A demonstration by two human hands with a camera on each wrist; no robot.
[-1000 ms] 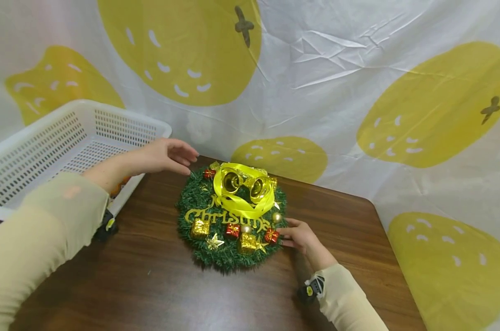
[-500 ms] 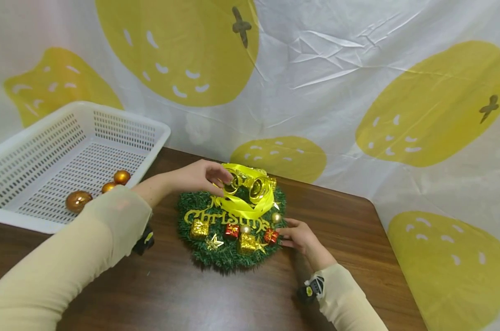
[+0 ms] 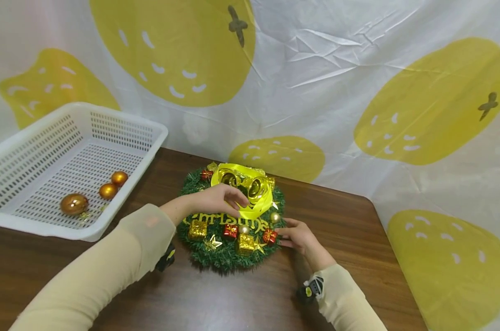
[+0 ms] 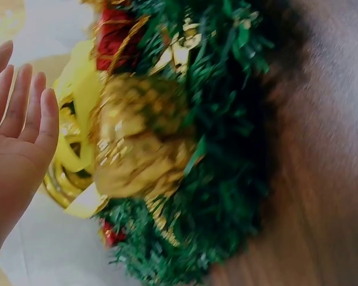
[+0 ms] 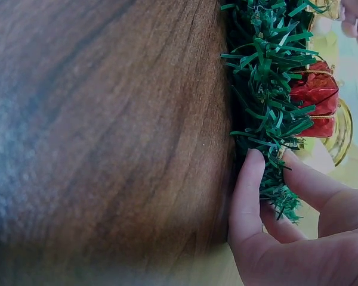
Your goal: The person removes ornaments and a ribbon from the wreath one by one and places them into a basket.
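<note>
A green wreath (image 3: 229,225) lies flat on the brown table (image 3: 349,230), near its far edge, decked with a yellow ribbon (image 3: 250,191), two gold bells, small red and gold gift boxes and gold lettering. The left hand (image 3: 217,200) hovers over the wreath's middle, fingers straight and relaxed beside the ribbon, gripping nothing. The right hand (image 3: 297,235) rests at the wreath's right rim, thumb and fingers pinching the green needles against the table. To the left stands a white basket (image 3: 122,117) partly on the table, with three gold baubles (image 3: 73,203) lying inside. A white cloth with yellow shapes hangs behind.
</note>
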